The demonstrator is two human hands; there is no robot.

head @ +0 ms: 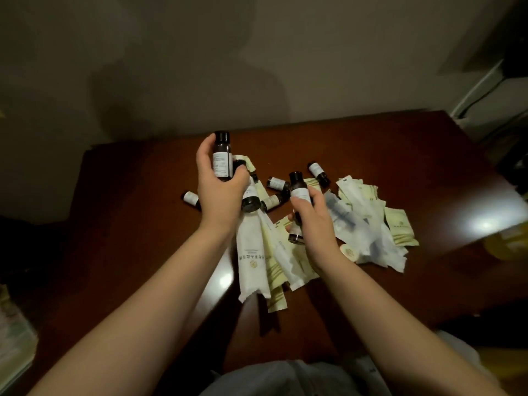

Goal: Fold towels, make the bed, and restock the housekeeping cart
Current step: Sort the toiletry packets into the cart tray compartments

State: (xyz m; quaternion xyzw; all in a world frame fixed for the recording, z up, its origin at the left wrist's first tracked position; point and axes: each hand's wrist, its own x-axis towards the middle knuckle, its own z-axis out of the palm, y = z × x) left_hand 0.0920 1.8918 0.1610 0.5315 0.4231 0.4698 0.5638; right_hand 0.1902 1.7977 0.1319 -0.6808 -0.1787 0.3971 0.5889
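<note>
A dark wooden table (137,195) carries a heap of hotel toiletries. My left hand (220,192) grips small dark bottles with white labels: one upright bottle (222,155) above the fist and another bottle (251,197) pointing down under it. My right hand (314,221) holds two more dark bottles, an upper bottle (297,187) and a lower bottle (295,234). Several loose bottles (276,184) lie between the hands. White sachets (253,258) and pale yellow packets (400,227) are spread beneath and to the right.
A single bottle (191,198) lies left of my left hand, another bottle (318,172) at the back right. A small round soap (348,251) sits by my right wrist. The wall stands behind the table. A pale stack (14,332) shows at the lower left.
</note>
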